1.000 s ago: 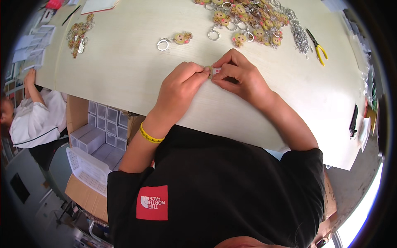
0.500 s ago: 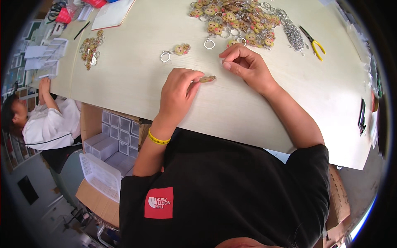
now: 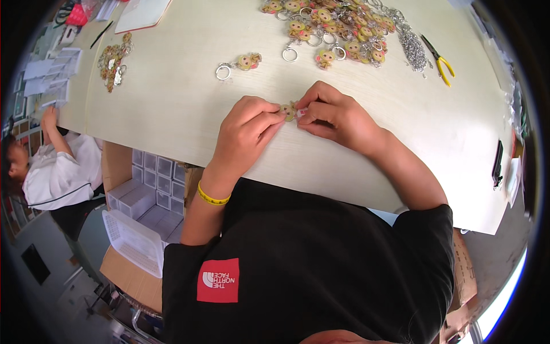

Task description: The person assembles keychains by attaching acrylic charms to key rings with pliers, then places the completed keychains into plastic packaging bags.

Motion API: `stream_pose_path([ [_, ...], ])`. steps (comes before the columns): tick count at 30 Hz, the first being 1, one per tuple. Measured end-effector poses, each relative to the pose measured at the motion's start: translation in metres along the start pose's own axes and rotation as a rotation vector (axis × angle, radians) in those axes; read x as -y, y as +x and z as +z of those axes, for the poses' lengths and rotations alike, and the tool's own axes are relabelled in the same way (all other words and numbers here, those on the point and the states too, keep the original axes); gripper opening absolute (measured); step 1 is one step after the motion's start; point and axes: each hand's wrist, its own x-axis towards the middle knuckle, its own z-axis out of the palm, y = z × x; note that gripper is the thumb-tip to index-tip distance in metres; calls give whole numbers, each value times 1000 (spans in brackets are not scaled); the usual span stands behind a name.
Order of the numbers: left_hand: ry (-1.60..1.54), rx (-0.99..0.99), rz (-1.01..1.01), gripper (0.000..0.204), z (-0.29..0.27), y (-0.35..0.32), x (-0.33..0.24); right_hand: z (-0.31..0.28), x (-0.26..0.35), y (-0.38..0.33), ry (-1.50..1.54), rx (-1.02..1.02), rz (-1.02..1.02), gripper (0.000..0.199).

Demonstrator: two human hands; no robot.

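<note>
Between my two hands, low over the table, is a small flat charm [image 3: 288, 112] printed with a yellow-haired cartoon figure. The fingertips of my left hand [image 3: 243, 129] pinch its left side. At its right side my right hand [image 3: 346, 120] pinches the charm's edge, with a bit of pink and white showing by the fingers. Beyond my left hand lies a finished-looking keychain, its charm [image 3: 248, 61] joined to a silver ring [image 3: 223, 71]. A heap of similar keychains [image 3: 349, 31] spreads farther off, past my right hand.
Small silver metal links [image 3: 412, 49] lie right of the heap, near yellow-handled pliers [image 3: 441, 66]. More charms [image 3: 112, 63], a pen [image 3: 101, 34] and a notebook [image 3: 143, 14] are at the left. Below the table edge stand a carton of clear boxes and a white basket [image 3: 132, 241]. A co-worker [image 3: 63, 172] sits leftward.
My right hand has come left and nearer, from beside the heap to the charm, and now pinches it too. The charm has turned from edge-on to face-up. The view has shifted slightly.
</note>
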Motion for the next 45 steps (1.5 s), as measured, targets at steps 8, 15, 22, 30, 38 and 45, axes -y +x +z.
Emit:
stream_pose_path([
  [8, 5, -51, 40, 12, 3, 4, 0, 15, 6, 2, -196, -129, -72, 13],
  [15, 9, -36, 10, 11, 2, 3, -1, 17, 4, 10, -263, -159, -58, 15],
  [22, 8, -81, -50, 12, 3, -2, 1, 2, 0, 5, -1, -48, 81, 19],
  [30, 9, -54, -11, 14, 2, 0, 1, 14, 6, 11, -122, -124, 56, 20],
  [38, 289, -40, -41, 13, -45, 28, 32, -4, -9, 4, 276, -172, 53, 16],
  [45, 382, 29, -7, 30, -12, 102, 32, -2, -5, 4, 281, -92, 64, 17],
])
